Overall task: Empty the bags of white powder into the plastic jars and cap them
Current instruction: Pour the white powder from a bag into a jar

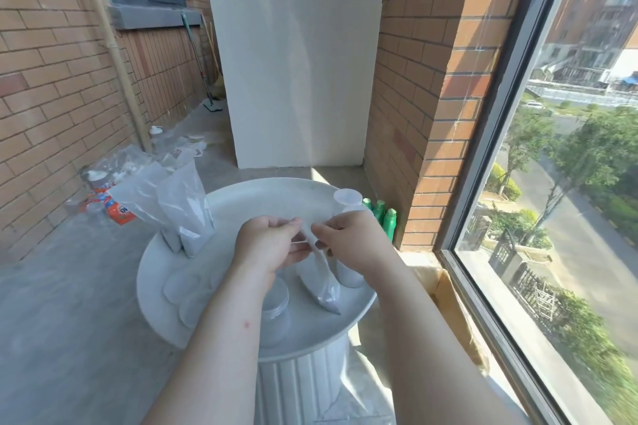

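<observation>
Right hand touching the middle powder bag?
Touching. Head view: the right hand pinches the top edge of the powder bag, and the left hand pinches it too.

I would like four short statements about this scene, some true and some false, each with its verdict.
1. The left hand and the right hand pinch the top of one powder bag. True.
2. Two more bags stand at the rear left of the table. True.
3. The green bottles stand on the table. False: they stand on the floor beside the brick wall.
4. The jar under the left forearm is capped. False: its threaded neck is bare.
</observation>
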The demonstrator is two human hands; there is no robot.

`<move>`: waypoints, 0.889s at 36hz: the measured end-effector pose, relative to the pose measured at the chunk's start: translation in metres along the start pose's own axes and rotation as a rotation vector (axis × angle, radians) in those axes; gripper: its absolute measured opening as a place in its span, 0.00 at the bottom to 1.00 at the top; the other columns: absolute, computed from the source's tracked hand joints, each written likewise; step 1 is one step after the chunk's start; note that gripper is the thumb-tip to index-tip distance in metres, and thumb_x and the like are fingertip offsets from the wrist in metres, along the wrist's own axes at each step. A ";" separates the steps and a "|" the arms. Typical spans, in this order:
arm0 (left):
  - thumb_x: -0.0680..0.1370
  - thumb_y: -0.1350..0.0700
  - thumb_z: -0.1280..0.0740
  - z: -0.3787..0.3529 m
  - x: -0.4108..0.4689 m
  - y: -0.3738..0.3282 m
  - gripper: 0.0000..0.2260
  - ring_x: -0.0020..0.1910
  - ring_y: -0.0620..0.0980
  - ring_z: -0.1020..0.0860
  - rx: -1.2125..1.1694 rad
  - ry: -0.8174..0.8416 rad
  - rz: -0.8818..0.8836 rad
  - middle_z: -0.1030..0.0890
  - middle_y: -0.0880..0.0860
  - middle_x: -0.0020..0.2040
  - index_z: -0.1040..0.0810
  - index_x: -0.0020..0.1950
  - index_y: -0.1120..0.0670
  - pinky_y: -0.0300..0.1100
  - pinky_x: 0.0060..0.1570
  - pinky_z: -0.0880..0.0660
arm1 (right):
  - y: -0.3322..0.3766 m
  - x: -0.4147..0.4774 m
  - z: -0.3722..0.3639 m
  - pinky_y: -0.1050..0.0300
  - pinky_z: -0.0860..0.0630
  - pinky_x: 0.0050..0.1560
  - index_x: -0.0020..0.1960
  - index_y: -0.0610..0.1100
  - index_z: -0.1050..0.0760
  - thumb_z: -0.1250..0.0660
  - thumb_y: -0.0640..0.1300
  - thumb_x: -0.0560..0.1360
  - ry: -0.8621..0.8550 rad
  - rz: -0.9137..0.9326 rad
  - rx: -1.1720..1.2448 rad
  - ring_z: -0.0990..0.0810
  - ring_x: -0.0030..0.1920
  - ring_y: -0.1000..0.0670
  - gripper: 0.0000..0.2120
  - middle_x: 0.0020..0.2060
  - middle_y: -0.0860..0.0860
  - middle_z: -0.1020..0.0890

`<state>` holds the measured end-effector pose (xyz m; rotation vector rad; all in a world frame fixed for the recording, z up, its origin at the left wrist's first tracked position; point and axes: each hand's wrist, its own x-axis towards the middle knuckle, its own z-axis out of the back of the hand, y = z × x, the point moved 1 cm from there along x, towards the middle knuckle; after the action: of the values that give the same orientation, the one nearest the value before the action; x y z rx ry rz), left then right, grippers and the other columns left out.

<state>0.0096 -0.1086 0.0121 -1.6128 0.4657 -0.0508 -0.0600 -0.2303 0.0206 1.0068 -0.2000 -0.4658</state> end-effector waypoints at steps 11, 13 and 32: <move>0.80 0.60 0.32 0.001 0.007 0.004 0.07 0.39 0.56 0.14 -0.012 0.009 -0.015 0.15 0.64 0.46 0.23 0.51 0.65 0.42 0.36 0.18 | 0.003 -0.003 0.004 0.64 0.30 0.30 0.37 0.43 0.18 0.30 0.62 0.74 0.039 -0.016 0.011 0.25 0.29 0.55 0.22 0.30 0.52 0.20; 0.80 0.60 0.32 0.001 0.008 0.005 0.07 0.39 0.56 0.14 -0.005 0.018 -0.016 0.15 0.63 0.45 0.22 0.50 0.64 0.41 0.35 0.18 | 0.003 -0.005 0.005 0.64 0.36 0.26 0.38 0.40 0.20 0.29 0.64 0.73 0.042 -0.028 0.022 0.32 0.26 0.53 0.25 0.30 0.50 0.24; 0.76 0.63 0.28 0.004 0.005 0.002 0.04 0.39 0.59 0.14 0.044 0.015 0.004 0.15 0.63 0.45 0.22 0.47 0.61 0.43 0.37 0.19 | 0.006 -0.005 0.001 0.56 0.28 0.38 0.38 0.36 0.18 0.31 0.43 0.67 0.031 -0.140 0.164 0.20 0.36 0.48 0.09 0.42 0.39 0.14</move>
<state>0.0149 -0.1065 0.0087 -1.5693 0.4764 -0.0691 -0.0631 -0.2261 0.0260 1.1935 -0.1419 -0.5678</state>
